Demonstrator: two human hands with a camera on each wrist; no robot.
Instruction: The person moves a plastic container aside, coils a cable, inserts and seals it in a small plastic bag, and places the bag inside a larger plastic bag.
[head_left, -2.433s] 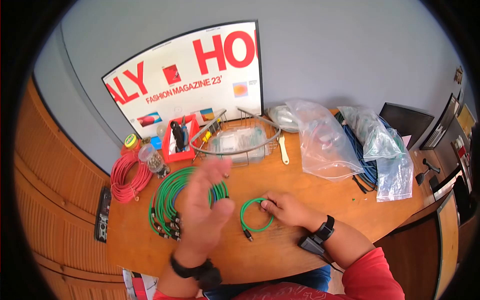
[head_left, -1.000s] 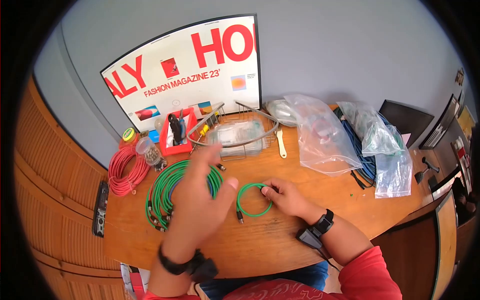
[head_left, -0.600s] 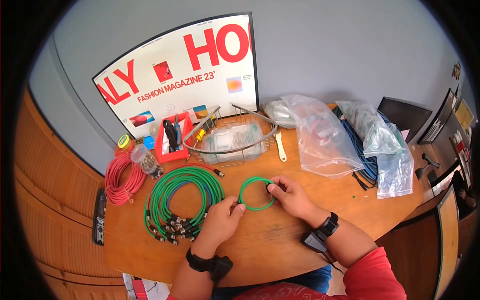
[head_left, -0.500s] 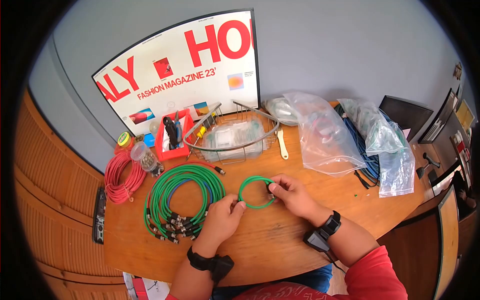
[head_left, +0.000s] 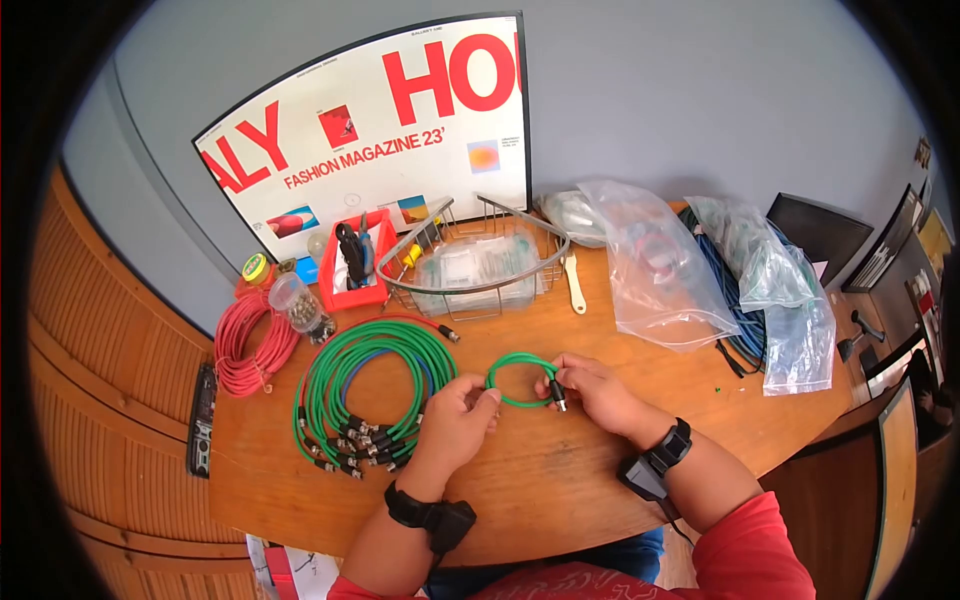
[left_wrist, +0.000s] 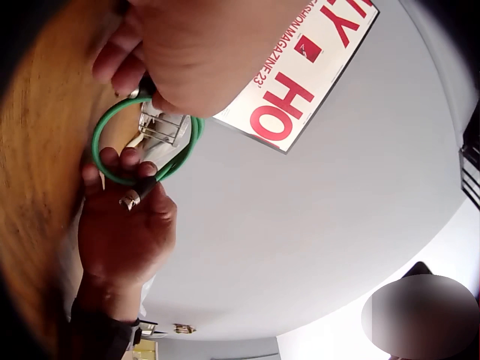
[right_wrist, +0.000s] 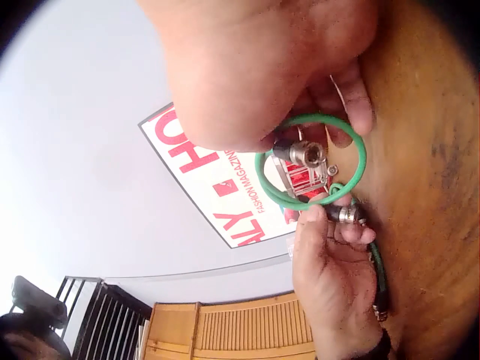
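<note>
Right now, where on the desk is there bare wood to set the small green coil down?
Bare wood lies on the table near its front edge, below both hands, and right of the right hand up to the plastic bags. Crowded: the green cable bundle left of the left hand, and the wire basket and red bin behind.

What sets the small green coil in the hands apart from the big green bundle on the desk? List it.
The small green coil is a single cable wound tight; the big green bundle is many cables in a wide loop. The coil is held by the left hand and right hand; the bundle lies untouched. Both are green with metal end connectors.
</note>
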